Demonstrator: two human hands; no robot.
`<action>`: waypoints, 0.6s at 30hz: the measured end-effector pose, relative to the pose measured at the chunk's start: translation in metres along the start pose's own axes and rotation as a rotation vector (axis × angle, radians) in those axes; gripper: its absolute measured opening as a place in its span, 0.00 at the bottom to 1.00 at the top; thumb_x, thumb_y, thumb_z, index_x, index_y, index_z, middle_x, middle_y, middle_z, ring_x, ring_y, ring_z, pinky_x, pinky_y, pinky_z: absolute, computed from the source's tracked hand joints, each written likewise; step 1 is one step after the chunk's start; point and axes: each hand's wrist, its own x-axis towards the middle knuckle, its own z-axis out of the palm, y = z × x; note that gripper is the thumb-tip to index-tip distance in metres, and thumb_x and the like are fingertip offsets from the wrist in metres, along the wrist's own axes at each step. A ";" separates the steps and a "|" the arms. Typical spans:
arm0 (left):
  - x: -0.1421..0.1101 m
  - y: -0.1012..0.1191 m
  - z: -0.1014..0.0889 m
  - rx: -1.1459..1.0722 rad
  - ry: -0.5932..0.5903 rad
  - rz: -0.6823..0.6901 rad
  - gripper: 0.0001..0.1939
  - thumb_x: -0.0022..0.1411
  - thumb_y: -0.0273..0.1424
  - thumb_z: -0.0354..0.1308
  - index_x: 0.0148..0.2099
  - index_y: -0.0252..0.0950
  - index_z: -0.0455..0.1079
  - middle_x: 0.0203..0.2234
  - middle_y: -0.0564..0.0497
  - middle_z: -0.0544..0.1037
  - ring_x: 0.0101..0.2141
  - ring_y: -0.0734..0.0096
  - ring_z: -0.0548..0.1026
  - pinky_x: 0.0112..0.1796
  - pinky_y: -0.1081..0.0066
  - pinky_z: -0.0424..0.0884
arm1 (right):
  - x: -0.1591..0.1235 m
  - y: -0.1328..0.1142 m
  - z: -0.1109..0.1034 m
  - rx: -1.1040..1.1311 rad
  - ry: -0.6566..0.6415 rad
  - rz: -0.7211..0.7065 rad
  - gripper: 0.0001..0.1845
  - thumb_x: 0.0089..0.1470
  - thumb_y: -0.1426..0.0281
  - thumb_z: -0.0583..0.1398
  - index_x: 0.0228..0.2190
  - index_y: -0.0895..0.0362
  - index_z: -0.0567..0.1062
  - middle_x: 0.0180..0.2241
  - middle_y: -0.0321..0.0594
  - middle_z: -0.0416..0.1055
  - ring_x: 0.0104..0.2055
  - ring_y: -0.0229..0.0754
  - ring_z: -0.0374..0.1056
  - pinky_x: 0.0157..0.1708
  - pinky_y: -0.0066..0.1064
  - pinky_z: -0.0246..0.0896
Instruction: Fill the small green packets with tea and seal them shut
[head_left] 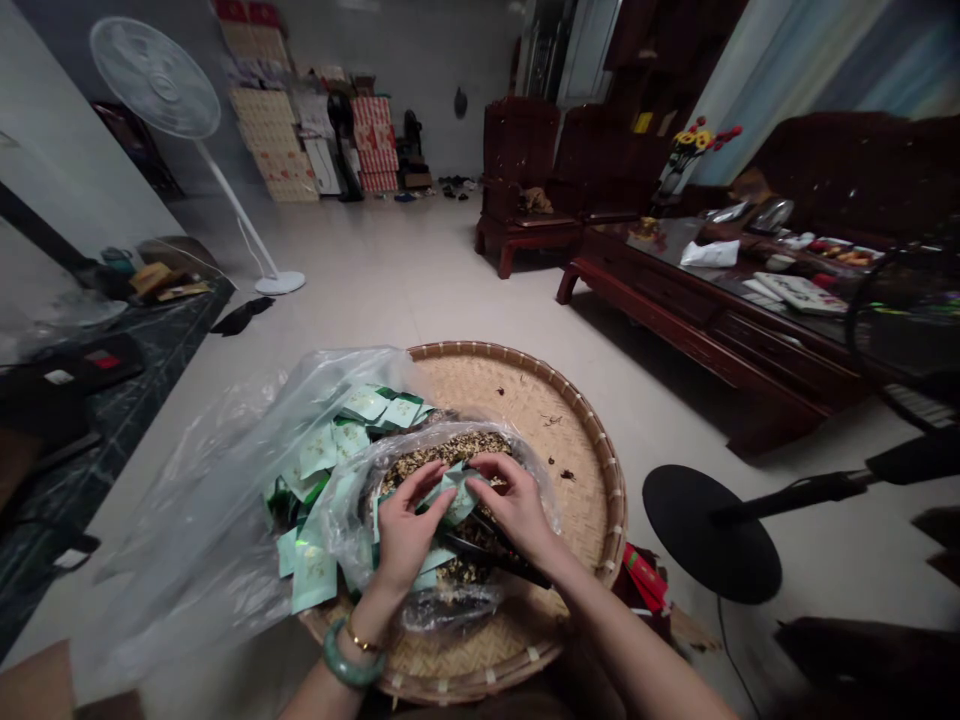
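A small light-green packet [459,497] is pinched between my two hands above a clear plastic bag [341,500]. My left hand [409,520] grips its left side, and my right hand [514,505] grips its right side. Inside the bag lies a heap of dry, flaky brown and yellow material [442,452]. Under my right hand a dark, long-handled tool [495,560] rests in the bag; its kind is partly hidden. Several more green packets [315,570] lie left of the bag, some under a larger clear plastic bag [247,480]. All this sits on a round woven bamboo tray [536,420].
A white standing fan [279,283] is at the far left. To the right are a dark wooden table [697,310] and a black round stand base [712,535]. Stacked boxes [274,150] line the back wall. A red packet [645,578] lies beside the tray.
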 end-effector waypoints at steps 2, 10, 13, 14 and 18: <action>-0.001 0.001 -0.002 0.052 -0.003 0.039 0.17 0.51 0.33 0.65 0.45 0.34 0.75 0.39 0.45 0.81 0.40 0.62 0.79 0.46 0.63 0.75 | 0.001 0.001 -0.002 -0.013 -0.022 -0.025 0.06 0.52 0.70 0.61 0.35 0.54 0.75 0.34 0.40 0.72 0.35 0.41 0.68 0.31 0.29 0.64; -0.002 0.003 -0.005 0.143 0.000 0.122 0.13 0.52 0.32 0.64 0.42 0.36 0.76 0.37 0.47 0.81 0.38 0.63 0.79 0.45 0.65 0.74 | -0.001 0.001 0.000 -0.019 0.010 -0.071 0.03 0.52 0.69 0.61 0.32 0.54 0.74 0.34 0.41 0.68 0.37 0.42 0.66 0.26 0.27 0.64; -0.002 0.002 -0.005 0.151 -0.004 0.133 0.13 0.53 0.32 0.64 0.42 0.36 0.76 0.37 0.47 0.81 0.38 0.64 0.78 0.44 0.66 0.74 | -0.001 0.000 0.000 -0.028 -0.014 -0.091 0.03 0.53 0.69 0.61 0.31 0.53 0.75 0.34 0.41 0.67 0.38 0.42 0.66 0.24 0.26 0.63; -0.002 0.002 -0.006 0.162 -0.006 0.140 0.12 0.53 0.32 0.64 0.42 0.36 0.76 0.37 0.48 0.81 0.37 0.64 0.78 0.44 0.66 0.74 | -0.001 0.000 0.001 -0.032 -0.027 -0.094 0.03 0.53 0.68 0.61 0.31 0.53 0.76 0.35 0.42 0.67 0.38 0.43 0.66 0.24 0.27 0.63; -0.001 0.005 -0.006 0.196 -0.010 0.163 0.11 0.54 0.32 0.63 0.41 0.37 0.77 0.35 0.48 0.82 0.36 0.65 0.78 0.42 0.66 0.74 | 0.000 0.000 0.002 -0.010 -0.031 -0.087 0.04 0.53 0.68 0.61 0.31 0.52 0.78 0.36 0.42 0.67 0.40 0.44 0.66 0.31 0.31 0.65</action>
